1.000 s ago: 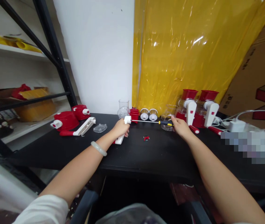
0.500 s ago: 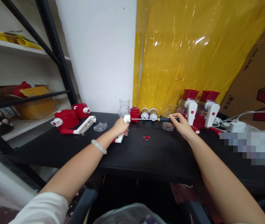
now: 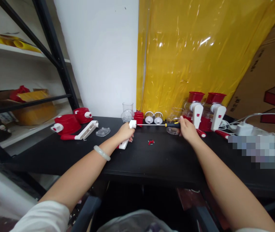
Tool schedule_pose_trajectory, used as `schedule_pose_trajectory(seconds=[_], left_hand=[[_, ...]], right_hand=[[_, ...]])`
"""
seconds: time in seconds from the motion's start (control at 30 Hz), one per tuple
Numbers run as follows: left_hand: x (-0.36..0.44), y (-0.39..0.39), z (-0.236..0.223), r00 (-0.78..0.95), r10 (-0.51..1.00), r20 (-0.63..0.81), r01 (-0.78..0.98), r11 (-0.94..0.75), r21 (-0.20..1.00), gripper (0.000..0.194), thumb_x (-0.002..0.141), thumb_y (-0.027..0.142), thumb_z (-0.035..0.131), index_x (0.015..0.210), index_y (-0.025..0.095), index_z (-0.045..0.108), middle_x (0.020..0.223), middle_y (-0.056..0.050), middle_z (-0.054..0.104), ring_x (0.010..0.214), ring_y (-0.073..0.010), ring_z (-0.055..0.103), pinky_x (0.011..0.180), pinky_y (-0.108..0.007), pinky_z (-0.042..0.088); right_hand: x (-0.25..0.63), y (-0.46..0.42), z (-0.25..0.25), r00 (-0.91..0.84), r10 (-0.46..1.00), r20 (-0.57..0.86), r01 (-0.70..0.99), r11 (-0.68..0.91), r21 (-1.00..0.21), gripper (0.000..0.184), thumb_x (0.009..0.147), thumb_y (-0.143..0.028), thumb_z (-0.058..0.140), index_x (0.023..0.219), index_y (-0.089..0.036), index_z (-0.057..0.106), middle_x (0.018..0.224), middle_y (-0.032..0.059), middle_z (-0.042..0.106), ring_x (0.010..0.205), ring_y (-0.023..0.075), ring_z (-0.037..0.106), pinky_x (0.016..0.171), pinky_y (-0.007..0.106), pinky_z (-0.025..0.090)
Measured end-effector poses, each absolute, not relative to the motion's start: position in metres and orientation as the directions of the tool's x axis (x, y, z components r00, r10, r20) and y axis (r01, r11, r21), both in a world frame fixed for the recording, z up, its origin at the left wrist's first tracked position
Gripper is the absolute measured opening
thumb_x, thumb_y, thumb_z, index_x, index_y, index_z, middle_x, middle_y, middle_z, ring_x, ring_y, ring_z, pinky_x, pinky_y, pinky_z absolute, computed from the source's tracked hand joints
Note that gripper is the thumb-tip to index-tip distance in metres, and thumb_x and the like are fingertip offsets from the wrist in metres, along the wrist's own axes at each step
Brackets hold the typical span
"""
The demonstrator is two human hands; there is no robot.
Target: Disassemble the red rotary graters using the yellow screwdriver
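My left hand (image 3: 125, 132) is closed around a white crank handle (image 3: 123, 145), whose white end faces right. A screwdriver (image 3: 172, 125) with a dark and yellow grip lies level between my hands, its long metal shaft reaching the handle's white end. The fingers of my right hand (image 3: 187, 129) are wrapped round the back of its grip. Just below the shaft, small red pieces (image 3: 151, 142) rest on the black table (image 3: 137, 164). Whether the tip sits on a screw is hidden.
At left stand red housings (image 3: 67, 124) beside another white crank handle (image 3: 89, 130) and a clear disc (image 3: 103, 131). Two grater drums (image 3: 153, 118) are at the back. Assembled red-and-white rotary graters (image 3: 196, 111) stand right, near white cables and a charger (image 3: 245, 129).
My right hand has shifted its hold toward the back end of the screwdriver's grip, with more of the grip showing. My left hand keeps its hold on the crank handle.
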State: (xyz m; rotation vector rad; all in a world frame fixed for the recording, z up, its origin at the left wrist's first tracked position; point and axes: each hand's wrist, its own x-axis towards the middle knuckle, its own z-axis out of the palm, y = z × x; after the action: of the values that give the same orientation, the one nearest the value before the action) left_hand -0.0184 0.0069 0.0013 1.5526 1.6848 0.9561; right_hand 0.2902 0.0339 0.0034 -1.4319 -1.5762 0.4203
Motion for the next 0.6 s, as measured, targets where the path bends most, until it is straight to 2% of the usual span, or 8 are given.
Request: schedule_pose_trajectory(seconds=[0.07, 0.13, 0.23, 0.33, 0.47, 0.6], left_hand=[[-0.019, 0.007, 0.0, -0.087, 0.996, 0.036, 0.538, 0.017, 0.843, 0.032, 0.068, 0.011, 0.053, 0.099, 0.014, 0.051, 0.054, 0.001, 0.058, 0.042, -0.0162, 0.06, 0.042, -0.025, 0.051], [-0.02, 0.008, -0.001, -0.083, 0.995, 0.052, 0.549, 0.002, 0.836, 0.035, 0.069, 0.012, 0.052, 0.104, 0.014, 0.049, 0.056, 0.001, 0.059, 0.042, -0.0172, 0.06, 0.041, -0.026, 0.051], [-0.022, 0.009, -0.002, -0.085, 0.995, 0.046, 0.553, 0.009, 0.833, 0.038, 0.07, 0.013, 0.053, 0.107, 0.013, 0.047, 0.058, -0.001, 0.059, 0.043, -0.0187, 0.062, 0.041, -0.027, 0.052], [-0.022, 0.01, -0.003, -0.091, 0.995, 0.042, 0.543, 0.014, 0.84, 0.036, 0.068, 0.012, 0.052, 0.104, 0.013, 0.048, 0.057, -0.001, 0.059, 0.043, -0.0194, 0.061, 0.04, -0.028, 0.052], [-0.022, 0.01, -0.002, -0.1, 0.994, 0.033, 0.511, 0.023, 0.859, 0.027, 0.065, 0.01, 0.052, 0.092, 0.013, 0.051, 0.054, -0.001, 0.057, 0.041, -0.0182, 0.059, 0.039, -0.028, 0.051], [-0.022, 0.009, 0.002, -0.117, 0.993, 0.016, 0.494, 0.044, 0.869, 0.02, 0.065, 0.009, 0.051, 0.084, 0.013, 0.053, 0.051, -0.001, 0.056, 0.04, -0.0158, 0.057, 0.042, -0.027, 0.052]], right_hand=[[0.291, 0.034, 0.005, 0.096, 0.928, 0.36, 0.637, 0.221, -0.738, 0.052, 0.089, -0.064, 0.033, 0.066, -0.023, 0.054, 0.048, 0.0039, 0.058, 0.048, 0.0198, 0.056, 0.056, 0.032, 0.042], [0.291, 0.034, 0.006, 0.106, 0.946, 0.306, 0.607, 0.182, -0.773, 0.049, 0.087, -0.062, 0.039, 0.062, -0.023, 0.053, 0.047, 0.0035, 0.056, 0.043, 0.0183, 0.052, 0.051, 0.031, 0.039], [0.288, 0.036, 0.005, 0.16, 0.944, 0.288, 0.474, 0.183, -0.861, 0.04, 0.081, -0.06, 0.051, 0.07, -0.022, 0.055, 0.047, 0.0001, 0.054, 0.039, 0.0161, 0.048, 0.045, 0.03, 0.038], [0.287, 0.04, 0.001, 0.18, 0.919, 0.351, 0.408, 0.255, -0.877, 0.038, 0.076, -0.06, 0.058, 0.076, -0.022, 0.056, 0.053, -0.0001, 0.056, 0.046, 0.0161, 0.051, 0.047, 0.029, 0.041], [0.287, 0.047, -0.005, 0.124, 0.904, 0.409, 0.317, 0.355, -0.88, 0.04, 0.071, -0.059, 0.064, 0.083, -0.021, 0.057, 0.077, 0.0027, 0.063, 0.062, 0.0164, 0.058, 0.055, 0.029, 0.047], [0.285, 0.045, -0.005, 0.038, 0.909, 0.414, 0.124, 0.407, -0.905, 0.04, 0.071, -0.055, 0.067, 0.093, -0.023, 0.056, 0.082, -0.0003, 0.057, 0.062, 0.0131, 0.055, 0.055, 0.027, 0.048]])
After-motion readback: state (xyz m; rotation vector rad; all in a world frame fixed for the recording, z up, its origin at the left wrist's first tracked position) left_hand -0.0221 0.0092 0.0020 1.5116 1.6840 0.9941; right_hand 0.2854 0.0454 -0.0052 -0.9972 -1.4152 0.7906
